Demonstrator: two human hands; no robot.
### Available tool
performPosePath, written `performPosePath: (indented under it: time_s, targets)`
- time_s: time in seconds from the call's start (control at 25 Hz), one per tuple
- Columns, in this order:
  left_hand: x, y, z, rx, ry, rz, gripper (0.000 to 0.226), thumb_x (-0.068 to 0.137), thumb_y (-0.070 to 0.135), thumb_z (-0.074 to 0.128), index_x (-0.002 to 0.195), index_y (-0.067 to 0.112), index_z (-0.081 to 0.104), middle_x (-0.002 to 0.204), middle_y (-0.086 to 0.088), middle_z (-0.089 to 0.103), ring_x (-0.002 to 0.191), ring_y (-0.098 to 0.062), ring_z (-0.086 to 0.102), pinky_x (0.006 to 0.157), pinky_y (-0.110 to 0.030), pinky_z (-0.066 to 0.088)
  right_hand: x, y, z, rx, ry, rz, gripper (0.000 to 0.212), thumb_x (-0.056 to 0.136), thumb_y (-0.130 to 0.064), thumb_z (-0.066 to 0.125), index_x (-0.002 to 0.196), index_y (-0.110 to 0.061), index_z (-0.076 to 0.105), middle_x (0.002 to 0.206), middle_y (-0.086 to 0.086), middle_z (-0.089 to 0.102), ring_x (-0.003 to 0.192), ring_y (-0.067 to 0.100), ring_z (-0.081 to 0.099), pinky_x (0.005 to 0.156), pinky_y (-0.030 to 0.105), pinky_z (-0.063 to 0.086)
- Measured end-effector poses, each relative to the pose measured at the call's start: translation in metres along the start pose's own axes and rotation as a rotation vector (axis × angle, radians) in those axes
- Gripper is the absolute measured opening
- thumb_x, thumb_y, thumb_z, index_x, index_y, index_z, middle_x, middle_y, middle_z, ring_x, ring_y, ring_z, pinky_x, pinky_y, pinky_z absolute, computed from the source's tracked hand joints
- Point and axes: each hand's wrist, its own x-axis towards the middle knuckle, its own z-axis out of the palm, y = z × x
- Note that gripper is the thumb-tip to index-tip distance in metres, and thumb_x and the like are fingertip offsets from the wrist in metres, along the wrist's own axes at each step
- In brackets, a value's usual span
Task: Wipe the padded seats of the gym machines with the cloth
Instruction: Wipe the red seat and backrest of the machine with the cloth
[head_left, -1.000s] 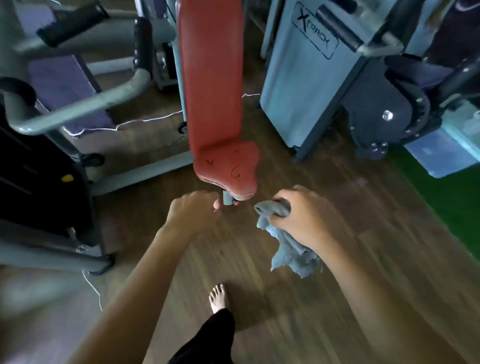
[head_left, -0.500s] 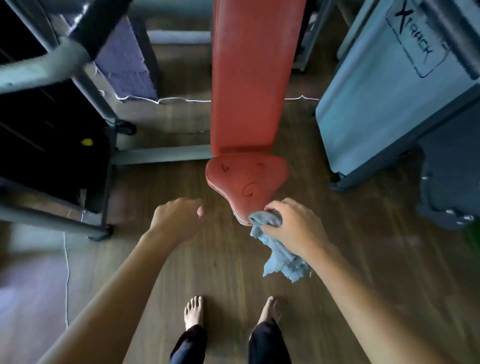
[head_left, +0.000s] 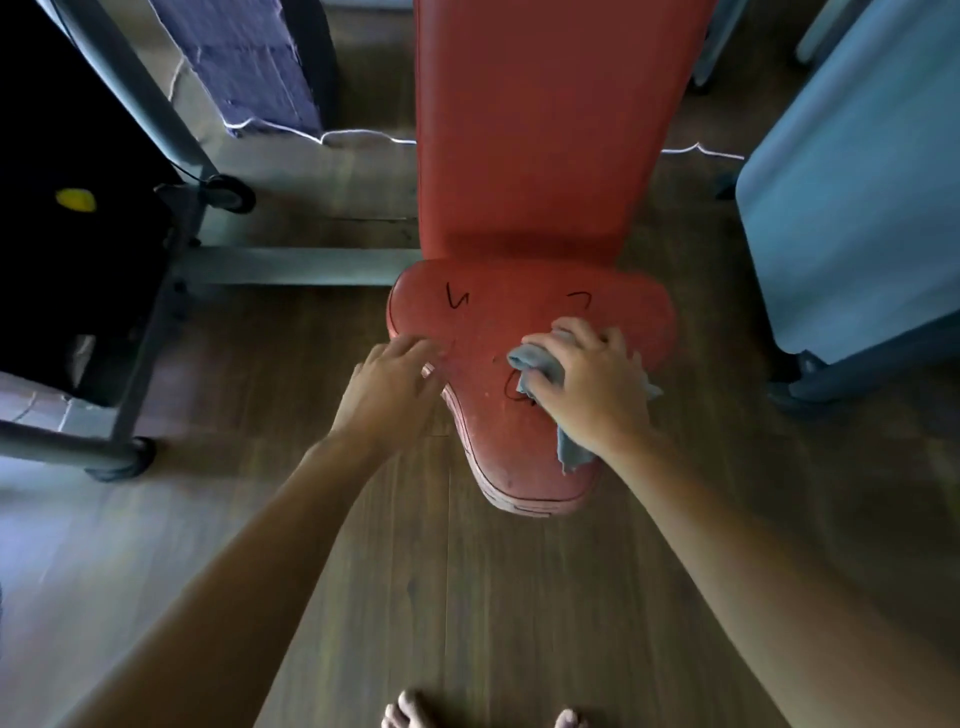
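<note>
On the red padded seat (head_left: 498, 441), in the head view, the right hand (head_left: 592, 387) lies palm down with its fingers curled over a bunched grey cloth (head_left: 540, 370), gripping it and pressing it against the pad. A corner of the cloth hangs out below the wrist side of that grip, over the seat's narrow front end, and another bit shows past the hand's outer edge. Just left of the grip, the left hand (head_left: 392, 387) is relaxed, holding nothing, its fingers fairly straight and its fingertips touching the seat's left rim. Beyond the grip, black pen marks (head_left: 457, 300) sit on the wide back part of the seat, and farther on the red backrest (head_left: 545, 130) rises out of the top of the picture. Well to the right of the grip stands a pale blue machine housing (head_left: 857, 208); well to the left, a grey frame bar (head_left: 291, 266) runs along the wooden floor (head_left: 467, 597). Behind the grip, bare toes (head_left: 410, 714) show at the bottom edge.
</note>
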Motion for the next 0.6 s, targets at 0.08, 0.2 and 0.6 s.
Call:
performPosePath:
  time_s: [0.08,0.2,0.6]
  targets:
    - [0.008,-0.015,0.027,-0.067,0.197,0.042,0.028,0.102,0.029,0.051,0.125,0.026,0.068,0.13,0.009,0.06,0.118,-0.021,0.047,0.1,-0.034,0.042,-0.011,-0.004,0.018,-0.058,0.083,-0.064,0.055,0.09,-0.075,0.034,0.124,-0.044,0.064,0.135,-0.017,0.054,0.113,0.022,0.049,0.088,0.042,0.04]
    - [0.01,-0.024,0.056,-0.124,0.418,0.074,0.027,0.101,0.03,0.051,0.119,0.024,0.071,0.122,0.011,0.063,0.116,-0.019,0.045,0.093,-0.021,0.033,-0.04,-0.001,0.028,0.009,0.142,-0.383,0.051,0.094,-0.07,0.036,0.12,-0.041,0.069,0.131,-0.016,0.059,0.11,0.018,0.051,0.087,0.038,0.039]
    - [0.018,-0.035,0.079,-0.147,0.65,0.193,0.023,0.1,0.031,0.052,0.108,0.025,0.073,0.113,0.013,0.065,0.107,-0.016,0.048,0.089,-0.022,0.033,-0.004,0.011,0.034,0.173,0.225,-0.541,0.038,0.088,-0.055,0.058,0.116,-0.032,0.068,0.111,-0.017,0.065,0.101,0.011,0.058,0.09,0.034,0.044]
